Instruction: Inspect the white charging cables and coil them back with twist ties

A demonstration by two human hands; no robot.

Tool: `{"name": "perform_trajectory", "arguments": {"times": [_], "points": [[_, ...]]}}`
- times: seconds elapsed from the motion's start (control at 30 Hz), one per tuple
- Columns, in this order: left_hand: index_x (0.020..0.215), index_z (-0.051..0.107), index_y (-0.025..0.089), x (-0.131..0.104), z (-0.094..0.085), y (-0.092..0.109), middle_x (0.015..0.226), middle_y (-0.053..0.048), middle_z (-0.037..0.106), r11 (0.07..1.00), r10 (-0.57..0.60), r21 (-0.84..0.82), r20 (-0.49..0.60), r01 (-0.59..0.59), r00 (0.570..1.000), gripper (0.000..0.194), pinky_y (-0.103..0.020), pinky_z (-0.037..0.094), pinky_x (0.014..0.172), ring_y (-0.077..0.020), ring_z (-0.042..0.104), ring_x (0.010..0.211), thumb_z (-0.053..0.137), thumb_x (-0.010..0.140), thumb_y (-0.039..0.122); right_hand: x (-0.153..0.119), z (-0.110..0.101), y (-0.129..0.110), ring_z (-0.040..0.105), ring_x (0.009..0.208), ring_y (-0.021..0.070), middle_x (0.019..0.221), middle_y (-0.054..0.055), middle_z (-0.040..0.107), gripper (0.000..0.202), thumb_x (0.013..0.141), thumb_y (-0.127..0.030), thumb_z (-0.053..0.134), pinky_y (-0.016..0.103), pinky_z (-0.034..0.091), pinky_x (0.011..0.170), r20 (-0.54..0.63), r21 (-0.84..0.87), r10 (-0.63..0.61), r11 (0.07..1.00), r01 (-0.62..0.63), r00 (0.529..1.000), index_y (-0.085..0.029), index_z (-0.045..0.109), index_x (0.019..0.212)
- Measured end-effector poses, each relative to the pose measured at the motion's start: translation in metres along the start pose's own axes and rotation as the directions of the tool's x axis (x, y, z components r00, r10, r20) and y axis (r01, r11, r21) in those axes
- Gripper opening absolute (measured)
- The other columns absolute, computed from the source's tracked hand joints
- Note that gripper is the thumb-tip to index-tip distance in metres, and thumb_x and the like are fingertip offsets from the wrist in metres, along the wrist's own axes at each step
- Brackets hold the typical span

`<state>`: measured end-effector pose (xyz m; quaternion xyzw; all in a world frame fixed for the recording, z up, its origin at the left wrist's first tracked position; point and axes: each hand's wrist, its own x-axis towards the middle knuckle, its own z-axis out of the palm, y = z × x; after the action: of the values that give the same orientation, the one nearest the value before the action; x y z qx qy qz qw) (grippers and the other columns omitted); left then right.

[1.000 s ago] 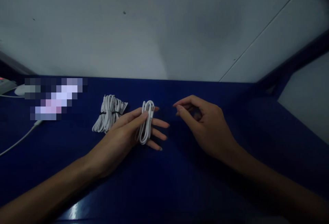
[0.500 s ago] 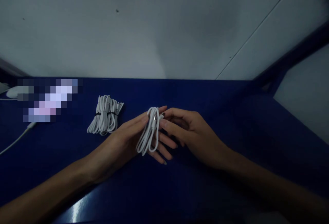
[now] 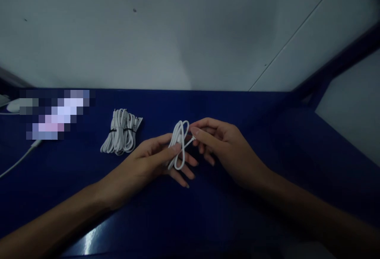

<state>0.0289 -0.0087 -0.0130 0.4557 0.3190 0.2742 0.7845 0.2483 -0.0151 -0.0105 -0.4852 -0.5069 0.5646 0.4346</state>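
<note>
A looped white cable (image 3: 181, 132) rests across the fingers of my left hand (image 3: 154, 156), with the thumb pressing on the loops from above. My right hand (image 3: 219, 138) pinches one end of this same cable between thumb and forefinger, just right of the loops. A short stretch of cable runs from the bundle to that pinch; the connector at its tip is mostly hidden by the fingers. Left of my hands, several white cables tied with black bands (image 3: 121, 132) lie bundled on the blue table (image 3: 166, 219).
At the far left lies a blurred-out bright object (image 3: 59, 114) with a white cord (image 3: 18, 163) plugged into its lower end. A white rounded item (image 3: 18, 105) is behind it. A pale wall (image 3: 154, 45) rises at the table's back edge, with a blue frame (image 3: 335, 69) at right.
My right hand has drawn the cable's end slightly out to the right of the loops. My left thumb has come down over the loops, and the bundle has shifted a little up and right.
</note>
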Motion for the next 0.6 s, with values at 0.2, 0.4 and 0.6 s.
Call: {"name": "perform_trajectory", "arguments": {"times": [0.2, 0.4, 0.6], "points": [[0.125, 0.079, 0.013, 0.0019, -0.001, -0.0016, 0.116, -0.019, 0.083, 0.999, -0.007, -0.036, -0.004, 0.007, 1.0, 0.032, -0.037, 0.069, 0.083, -0.0271, 0.083, 0.095, 0.06, 0.114, 0.036, -0.0006, 0.0023, 0.0003, 0.056, 0.051, 0.0061, 0.077, -0.003, 0.072, 0.026, 0.098, -0.036, 0.086, 0.016, 0.048, 0.045, -0.016, 0.041, 0.016, 0.999, -0.016, 1.0, -0.016, 0.071, 0.104], [0.13, 0.076, 0.01, 0.003, 0.0056, 0.0049, 0.121, -0.021, 0.083, 0.998, -0.062, -0.023, -0.003, 0.062, 0.998, 0.034, -0.039, 0.068, 0.089, -0.0292, 0.083, 0.102, 0.057, 0.115, 0.034, -0.0056, 0.0035, -0.0004, 0.057, 0.058, 0.0047, 0.083, -0.002, 0.076, 0.021, 0.098, -0.038, 0.087, 0.016, 0.047, 0.053, 0.069, -0.007, 0.01, 1.0, -0.009, 0.998, -0.019, 0.081, 0.102], [0.143, 0.073, 0.018, 0.002, 0.0005, -0.0025, 0.129, -0.017, 0.081, 0.999, -0.04, 0.023, 0.01, 0.039, 0.999, 0.041, -0.041, 0.068, 0.091, -0.03, 0.083, 0.106, 0.057, 0.116, 0.045, -0.0075, 0.0041, -0.0008, 0.056, 0.058, 0.0064, 0.077, -0.004, 0.075, 0.011, 0.096, -0.031, 0.088, 0.018, 0.043, 0.05, 0.022, -0.048, -0.036, 0.998, 0.037, 0.999, -0.023, 0.083, 0.092]]}}
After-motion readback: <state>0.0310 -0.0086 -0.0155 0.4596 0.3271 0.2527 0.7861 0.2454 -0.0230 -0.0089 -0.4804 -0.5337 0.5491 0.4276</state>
